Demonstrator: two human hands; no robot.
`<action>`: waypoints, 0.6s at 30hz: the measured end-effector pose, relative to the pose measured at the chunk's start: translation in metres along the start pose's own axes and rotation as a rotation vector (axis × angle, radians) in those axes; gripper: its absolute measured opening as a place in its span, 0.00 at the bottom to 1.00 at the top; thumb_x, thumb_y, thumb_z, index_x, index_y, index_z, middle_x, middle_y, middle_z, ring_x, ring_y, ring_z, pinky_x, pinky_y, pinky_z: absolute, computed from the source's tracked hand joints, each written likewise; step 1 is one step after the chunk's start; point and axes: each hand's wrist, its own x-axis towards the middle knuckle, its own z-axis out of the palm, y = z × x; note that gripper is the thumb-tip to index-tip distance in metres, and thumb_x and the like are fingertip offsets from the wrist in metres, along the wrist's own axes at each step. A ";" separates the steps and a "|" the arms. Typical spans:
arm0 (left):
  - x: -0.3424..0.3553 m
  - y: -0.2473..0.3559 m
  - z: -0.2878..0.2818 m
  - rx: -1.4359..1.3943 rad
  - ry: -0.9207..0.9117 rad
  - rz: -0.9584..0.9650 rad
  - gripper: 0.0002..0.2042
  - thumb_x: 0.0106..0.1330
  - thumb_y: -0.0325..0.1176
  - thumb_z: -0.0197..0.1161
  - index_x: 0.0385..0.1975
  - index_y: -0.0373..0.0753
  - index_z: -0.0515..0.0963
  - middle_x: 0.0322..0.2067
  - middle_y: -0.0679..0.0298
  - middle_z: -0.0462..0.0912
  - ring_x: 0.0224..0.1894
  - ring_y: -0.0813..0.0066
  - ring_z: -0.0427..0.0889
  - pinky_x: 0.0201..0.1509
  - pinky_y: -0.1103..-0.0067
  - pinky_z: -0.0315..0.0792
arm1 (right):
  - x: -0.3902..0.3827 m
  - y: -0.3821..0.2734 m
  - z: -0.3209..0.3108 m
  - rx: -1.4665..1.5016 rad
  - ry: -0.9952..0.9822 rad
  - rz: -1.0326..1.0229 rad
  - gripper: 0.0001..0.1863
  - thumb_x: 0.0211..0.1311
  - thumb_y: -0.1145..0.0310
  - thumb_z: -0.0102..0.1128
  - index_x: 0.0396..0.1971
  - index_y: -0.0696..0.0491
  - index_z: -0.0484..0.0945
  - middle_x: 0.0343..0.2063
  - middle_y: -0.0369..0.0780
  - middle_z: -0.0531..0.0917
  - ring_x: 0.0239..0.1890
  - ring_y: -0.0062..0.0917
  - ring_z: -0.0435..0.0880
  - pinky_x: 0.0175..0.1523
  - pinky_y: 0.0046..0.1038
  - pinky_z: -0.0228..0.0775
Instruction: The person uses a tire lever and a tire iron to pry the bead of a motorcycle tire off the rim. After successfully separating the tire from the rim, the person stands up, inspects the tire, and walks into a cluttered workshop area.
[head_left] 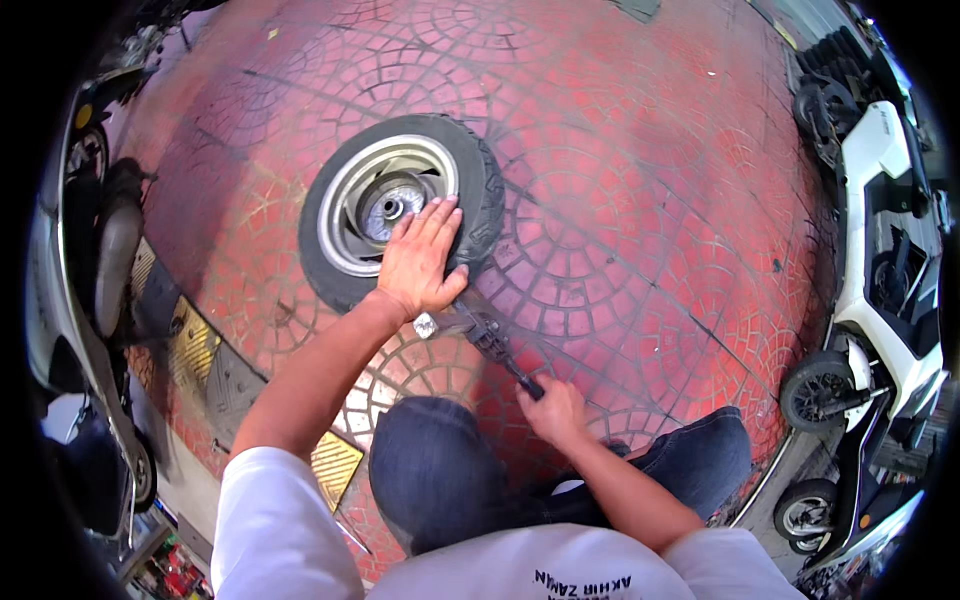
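I have the wheel (340,278) lying on its side on the red patterned floor (620,270), a little left of the middle of my view and on the far side of the person's knees. Its hub (388,208) faces up toward the camera, so the axle line runs roughly vertical; I cannot tell whether the wheel rests quite level. The tread shows along its right side. I see the left hand (420,262) flat on the wheel's near right part, palm down, its fingers extended and pointing far and slightly right, with the fingertips over the pale rim (333,240). It grips nothing. The right hand (557,410), nearer and further right, is closed around the dark handle of a tool (488,338). The tool's long axis slants from that handle, near right, to its head, far left, which points at the wheel's near edge; with the left hand above, I cannot make out whether they touch. A small shiny silver piece (425,325) sits just left of the tool's head, too blurred for me to identify. A white scooter (880,140) stands well apart at right, and a yellow-and-black strip (195,345) lies at left.
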 end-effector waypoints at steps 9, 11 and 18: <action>0.015 0.011 0.003 0.085 0.003 -0.149 0.45 0.58 0.52 0.66 0.74 0.32 0.64 0.78 0.49 0.61 0.81 0.48 0.55 0.82 0.58 0.52 | 0.041 0.023 0.030 0.197 0.067 -0.088 0.21 0.67 0.46 0.65 0.43 0.50 0.88 0.36 0.54 0.88 0.46 0.54 0.87 0.53 0.51 0.77; 0.018 0.019 0.008 0.076 0.073 -0.243 0.46 0.60 0.52 0.67 0.76 0.31 0.61 0.78 0.48 0.60 0.82 0.49 0.53 0.84 0.61 0.49 | 0.030 0.029 0.015 0.208 0.037 -0.046 0.22 0.66 0.46 0.66 0.44 0.51 0.88 0.36 0.53 0.88 0.48 0.53 0.87 0.54 0.50 0.77; 0.011 0.014 0.008 0.150 -0.047 -0.322 0.49 0.68 0.65 0.60 0.78 0.31 0.58 0.79 0.50 0.60 0.82 0.52 0.52 0.84 0.59 0.49 | -0.059 -0.027 -0.084 0.094 -0.120 -0.014 0.28 0.67 0.45 0.63 0.49 0.56 0.87 0.43 0.56 0.89 0.51 0.52 0.87 0.58 0.50 0.76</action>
